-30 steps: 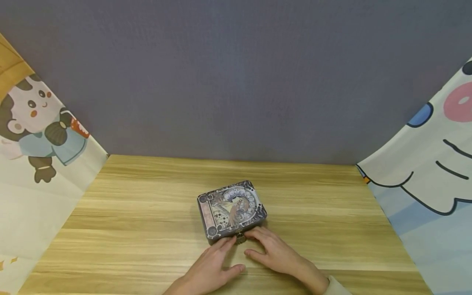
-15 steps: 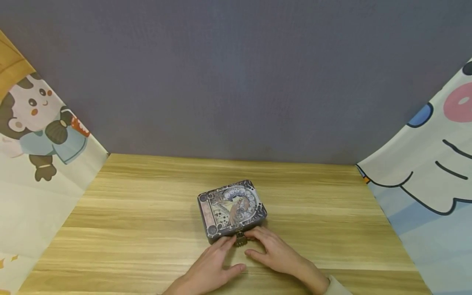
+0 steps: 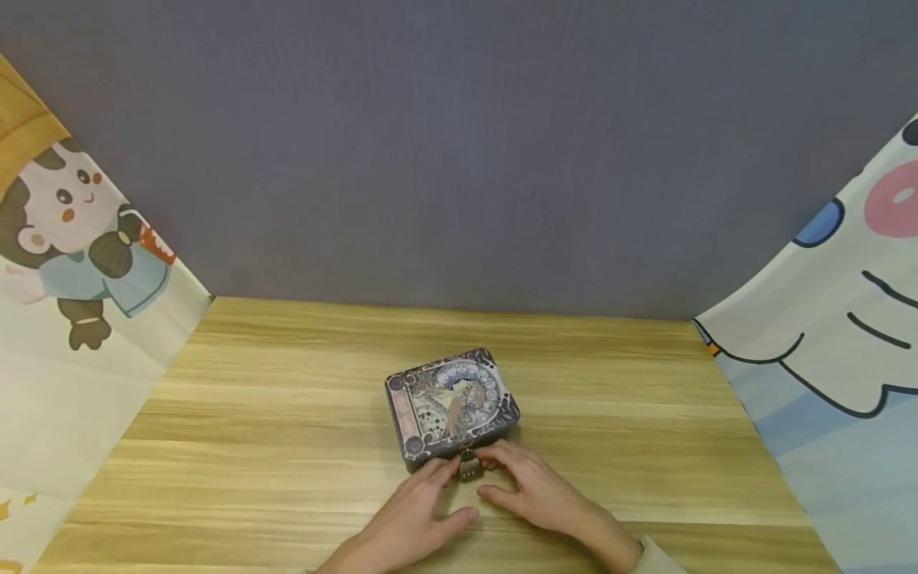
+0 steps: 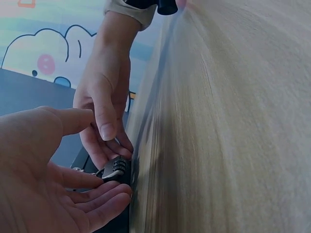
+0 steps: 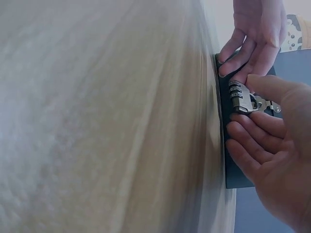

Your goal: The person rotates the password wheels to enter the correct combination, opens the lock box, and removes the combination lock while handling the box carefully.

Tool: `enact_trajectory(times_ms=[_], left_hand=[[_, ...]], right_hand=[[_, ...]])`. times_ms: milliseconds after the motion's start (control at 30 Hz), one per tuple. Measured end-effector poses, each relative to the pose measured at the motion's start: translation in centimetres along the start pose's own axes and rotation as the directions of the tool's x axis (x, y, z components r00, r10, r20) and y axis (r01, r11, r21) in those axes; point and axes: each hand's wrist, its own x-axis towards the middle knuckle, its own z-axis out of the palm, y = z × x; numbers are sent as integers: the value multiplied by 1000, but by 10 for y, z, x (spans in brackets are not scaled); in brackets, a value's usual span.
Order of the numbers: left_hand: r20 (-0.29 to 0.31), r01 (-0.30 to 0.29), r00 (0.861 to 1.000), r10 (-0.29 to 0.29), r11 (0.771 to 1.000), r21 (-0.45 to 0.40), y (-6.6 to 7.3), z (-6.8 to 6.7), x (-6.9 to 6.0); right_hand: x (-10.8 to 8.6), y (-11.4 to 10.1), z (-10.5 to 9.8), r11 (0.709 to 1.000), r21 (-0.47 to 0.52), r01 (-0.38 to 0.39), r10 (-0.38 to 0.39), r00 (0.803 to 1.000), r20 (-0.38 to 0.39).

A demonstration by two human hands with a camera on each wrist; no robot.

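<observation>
A dark box [image 3: 453, 405] with an ornate printed lid sits closed and slightly turned on the table. At its front clasp [image 5: 265, 104] hangs a small metal combination padlock [image 5: 240, 97] with number dials. The left hand [image 3: 410, 516] touches the padlock's left side with its fingertips, its thumb held apart. From the other side the right hand [image 3: 539, 493] touches the padlock with its fingers, its thumb also apart in the head view. Both hands' other fingers lie against or close to the box front. The dial numbers are too small to read.
The wooden table [image 3: 287, 383] extends around the box on every side. A grey panel [image 3: 459, 159] stands behind it. Cartoon-printed cloths hang at the left [image 3: 93, 414] and right [image 3: 846, 446].
The padlock has tilted between the fingertips, and more of its body and dials now shows from above. Both hands and the box have stayed nearly in place.
</observation>
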Motion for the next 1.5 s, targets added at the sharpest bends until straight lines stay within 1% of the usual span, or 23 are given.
enact_trajectory(times_ms=[133, 367, 567, 733, 967, 1233, 1500], left_hand=[[-3, -4, 1000, 4, 1000, -23, 0, -1, 0], [2, 8, 1000, -8, 998, -56, 1, -2, 0], [7, 10, 1000, -10, 996, -83, 2, -4, 0], [16, 13, 1000, -11, 993, -117, 2, -5, 0], [22, 22, 1000, -19, 989, -147, 1, -6, -1], [24, 24, 1000, -20, 987, -157, 3, -7, -1], [19, 15, 1000, -13, 987, -157, 4, -9, -2]], right_hand=[[0, 0, -1, 1000, 5, 9, -9, 1000, -5], [0, -2, -2, 1000, 4, 18, -18, 1000, -15], [0, -1, -2, 1000, 10, 1, -1, 1000, -1], [1, -2, -2, 1000, 16, 2, -2, 1000, 2], [1, -4, -2, 1000, 24, 7, -7, 1000, -11], [2, -6, -3, 999, 16, 40, -40, 998, -38], [2, -7, -5, 999, 25, 24, -23, 999, -33]])
